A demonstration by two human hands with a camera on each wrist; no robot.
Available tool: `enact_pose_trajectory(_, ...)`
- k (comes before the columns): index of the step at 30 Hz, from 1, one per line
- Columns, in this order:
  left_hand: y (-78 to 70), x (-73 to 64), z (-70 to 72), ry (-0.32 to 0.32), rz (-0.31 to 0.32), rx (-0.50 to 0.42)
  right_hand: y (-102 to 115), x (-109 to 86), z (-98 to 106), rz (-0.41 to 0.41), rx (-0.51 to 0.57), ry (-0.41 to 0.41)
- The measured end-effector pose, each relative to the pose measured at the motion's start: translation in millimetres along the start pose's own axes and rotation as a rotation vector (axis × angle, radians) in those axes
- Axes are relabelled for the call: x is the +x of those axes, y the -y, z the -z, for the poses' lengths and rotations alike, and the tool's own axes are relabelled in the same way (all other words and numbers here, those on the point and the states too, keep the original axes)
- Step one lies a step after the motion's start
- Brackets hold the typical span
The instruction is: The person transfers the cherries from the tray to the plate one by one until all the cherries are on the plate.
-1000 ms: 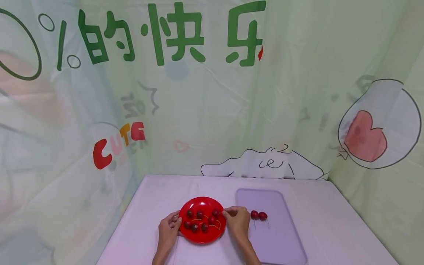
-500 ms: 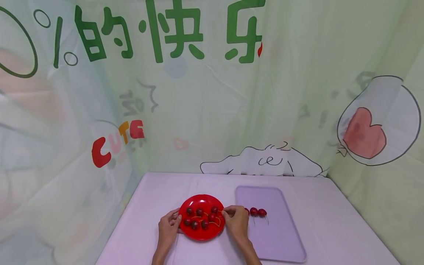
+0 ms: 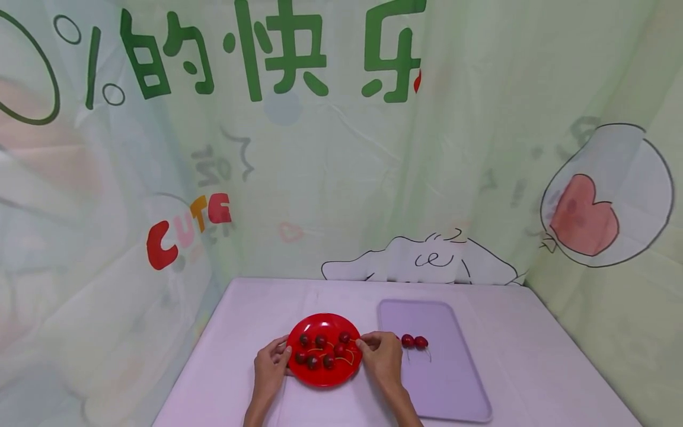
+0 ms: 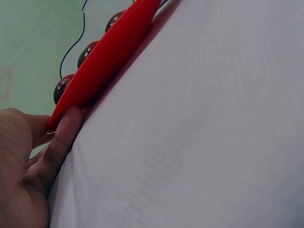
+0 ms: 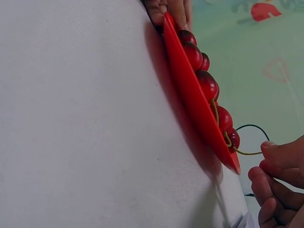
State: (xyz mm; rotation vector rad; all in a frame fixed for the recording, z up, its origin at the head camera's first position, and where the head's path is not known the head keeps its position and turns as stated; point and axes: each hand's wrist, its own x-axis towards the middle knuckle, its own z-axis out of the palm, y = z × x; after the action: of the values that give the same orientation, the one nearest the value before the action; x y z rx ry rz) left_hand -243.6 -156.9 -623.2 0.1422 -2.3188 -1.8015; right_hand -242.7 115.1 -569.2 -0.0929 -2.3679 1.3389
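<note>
A round red plate (image 3: pixel 324 379) holds several dark red cherries (image 3: pixel 312 362) with yellowish stems. My left hand (image 3: pixel 270 366) grips the plate's left rim, thumb and fingers on either side of it, as the left wrist view (image 4: pixel 28 161) shows. At the opposite rim my right hand (image 3: pixel 385 359) pinches the stem (image 5: pixel 249 153) of a cherry (image 5: pixel 233 137) between thumb and forefinger. That cherry lies in the plate near its right edge, and its stem reaches out over the rim.
A pale purple tray (image 3: pixel 448 385) lies on the table (image 3: pixel 533 356) right of the plate. Cherries (image 3: pixel 421 343) sit in a row on it, one partly hidden behind my right hand. A printed curtain (image 3: pixel 341 178) hangs around the table.
Beside my right hand, a further cherry on the tray has come partly into view since the earliest frame. The scene has shifted slightly upward; both hands keep their hold.
</note>
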Motion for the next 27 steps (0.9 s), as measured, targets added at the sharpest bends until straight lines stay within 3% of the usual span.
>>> enact_pose_trajectory(11, 1.7, 1.5, -0.5, 0.000, -0.004, 0.001, 6.0, -0.6, 25.4, -0.066, 0.060, -0.041)
enact_pose_trajectory(27, -4.8, -3.8, -0.1, 0.005, -0.004, -0.014, -14.6, 5.9, 56.8, -0.154, 0.067, -0.136)
